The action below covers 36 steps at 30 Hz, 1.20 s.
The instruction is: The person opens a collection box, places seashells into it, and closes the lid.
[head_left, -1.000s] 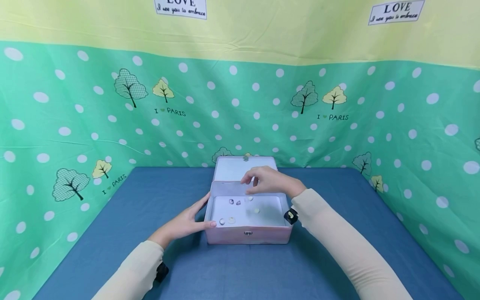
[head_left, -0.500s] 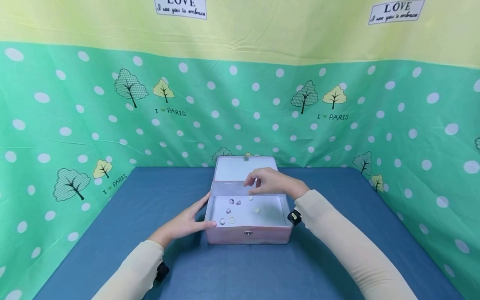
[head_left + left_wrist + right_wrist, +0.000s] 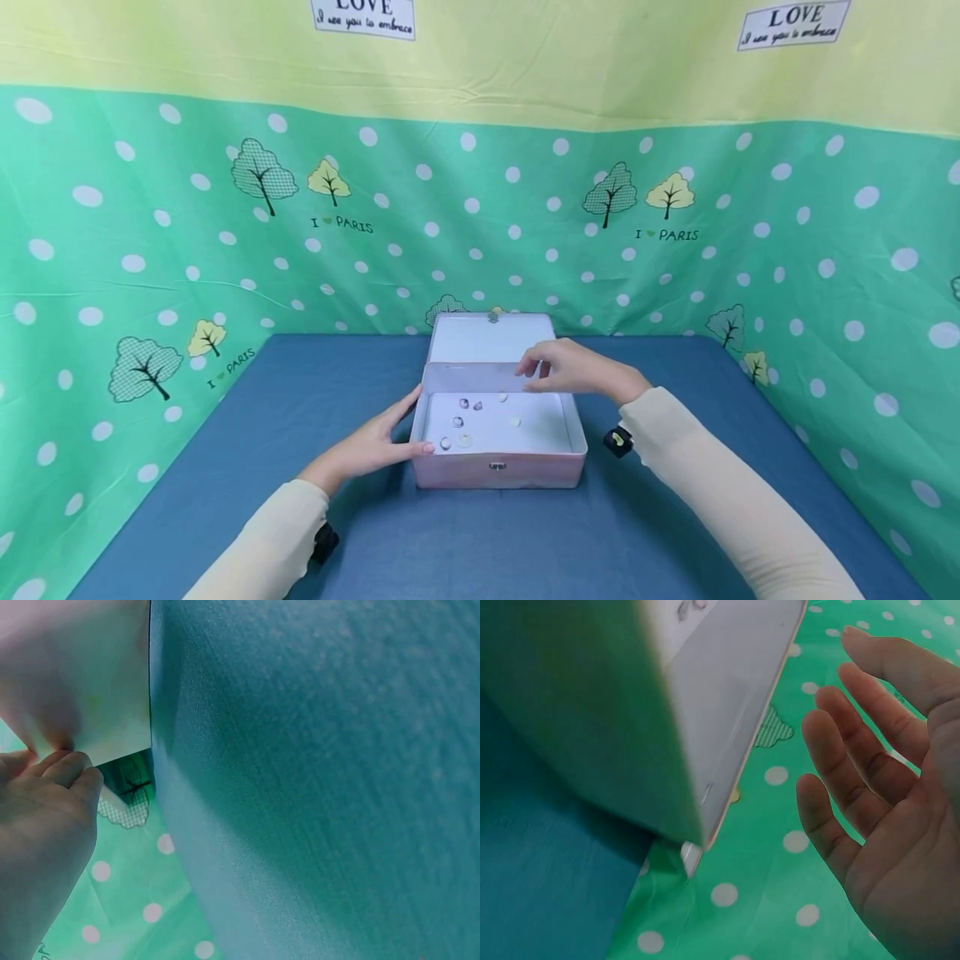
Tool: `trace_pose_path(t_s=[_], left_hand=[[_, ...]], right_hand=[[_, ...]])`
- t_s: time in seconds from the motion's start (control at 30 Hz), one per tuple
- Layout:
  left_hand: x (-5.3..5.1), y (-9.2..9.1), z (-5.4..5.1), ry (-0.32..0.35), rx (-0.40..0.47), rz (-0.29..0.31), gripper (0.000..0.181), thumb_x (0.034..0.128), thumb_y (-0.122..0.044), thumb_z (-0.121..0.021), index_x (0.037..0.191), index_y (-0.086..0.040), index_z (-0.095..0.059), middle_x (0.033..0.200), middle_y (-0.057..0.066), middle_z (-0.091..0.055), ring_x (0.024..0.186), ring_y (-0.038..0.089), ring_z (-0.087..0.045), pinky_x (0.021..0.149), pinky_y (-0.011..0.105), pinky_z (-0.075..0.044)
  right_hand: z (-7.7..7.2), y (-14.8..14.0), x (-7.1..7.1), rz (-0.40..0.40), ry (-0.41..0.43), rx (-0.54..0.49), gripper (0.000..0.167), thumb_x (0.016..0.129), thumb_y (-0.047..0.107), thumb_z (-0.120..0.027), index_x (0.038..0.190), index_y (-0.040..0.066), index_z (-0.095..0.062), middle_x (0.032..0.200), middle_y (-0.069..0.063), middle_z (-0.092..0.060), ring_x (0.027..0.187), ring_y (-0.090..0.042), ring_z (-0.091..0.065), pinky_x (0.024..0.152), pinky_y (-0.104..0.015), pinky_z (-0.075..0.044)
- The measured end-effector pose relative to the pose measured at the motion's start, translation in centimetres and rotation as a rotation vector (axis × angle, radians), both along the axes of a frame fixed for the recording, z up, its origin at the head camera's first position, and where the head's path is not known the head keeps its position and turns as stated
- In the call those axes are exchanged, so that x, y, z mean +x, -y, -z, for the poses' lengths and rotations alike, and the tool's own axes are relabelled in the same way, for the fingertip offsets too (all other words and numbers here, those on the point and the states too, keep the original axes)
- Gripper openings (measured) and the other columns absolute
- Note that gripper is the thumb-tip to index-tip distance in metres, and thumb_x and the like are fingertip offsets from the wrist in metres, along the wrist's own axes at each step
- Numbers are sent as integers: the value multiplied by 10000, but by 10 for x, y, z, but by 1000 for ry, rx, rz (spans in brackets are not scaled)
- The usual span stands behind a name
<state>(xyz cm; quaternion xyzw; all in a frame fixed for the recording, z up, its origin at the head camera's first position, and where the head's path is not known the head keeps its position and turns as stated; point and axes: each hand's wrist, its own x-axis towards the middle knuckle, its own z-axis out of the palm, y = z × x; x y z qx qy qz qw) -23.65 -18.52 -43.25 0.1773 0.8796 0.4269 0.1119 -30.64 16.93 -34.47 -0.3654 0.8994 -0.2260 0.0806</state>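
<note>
A pink tin box point(image 3: 495, 473) stands on the table with its lid point(image 3: 487, 335) raised at the back. On its white floor lie several small shell-like pieces: purple-and-white ones such as the piece point(image 3: 457, 422) at the left, and cream ones such as the piece point(image 3: 516, 422) near the middle. My left hand point(image 3: 367, 446) rests spread against the box's left side, thumb on the front left rim, fingers touching the outer wall in the left wrist view. Over the right back part of the box hovers my right hand point(image 3: 577, 367); its fingers are relaxed and hold nothing in the right wrist view.
Blue cloth covers the table point(image 3: 480, 542) around the box. A green curtain point(image 3: 480, 225) with white dots and trees hangs behind and at both sides. The box's small metal clasp point(image 3: 497, 467) faces the front.
My right hand has moved to the right over the box. Another purple-and-white piece shows at the box's left that was not visible one second ago. The left hand stays in place.
</note>
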Motion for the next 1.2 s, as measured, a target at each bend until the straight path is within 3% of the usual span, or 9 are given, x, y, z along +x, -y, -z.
trace_pose_path(t_s=[0.5,0.77,0.9,1.2], left_hand=[[-2,0,1,-4,2,5,1026,858,-522,-757,1611,-382,-74,1670,57,-107,1513,310,-120,1128,640,-210],[-3,1,2,-7,5,18,1024,869,-514,-750,1617,-364,-66,1671,81,-93,1513,333,-109,1124,647,-211],[-2,0,2,-8,5,16,1015,870,-515,-748,1617,-360,-79,1670,81,-98,1513,333,-110,1123,650,-208],[-1,0,2,-18,4,13,1008,872,-485,-758,1624,-330,-104,1666,98,-117,1507,358,-122,1109,665,-222]], right_hand=[[16,-64,11,84,6,9,213,952,237,-715,1143,142,-716,1101,-4,-683,895,-128,-621,795,-329,-542],[32,-107,17,151,26,-3,215,948,279,-721,1108,135,-721,1059,30,-678,889,-132,-623,768,-334,-537],[40,-126,22,184,52,-11,244,943,284,-726,1117,112,-719,1063,-14,-685,899,-157,-632,767,-342,-540],[60,-158,32,222,123,-32,251,957,157,-693,1163,13,-688,984,16,-672,882,-181,-642,731,-322,-531]])
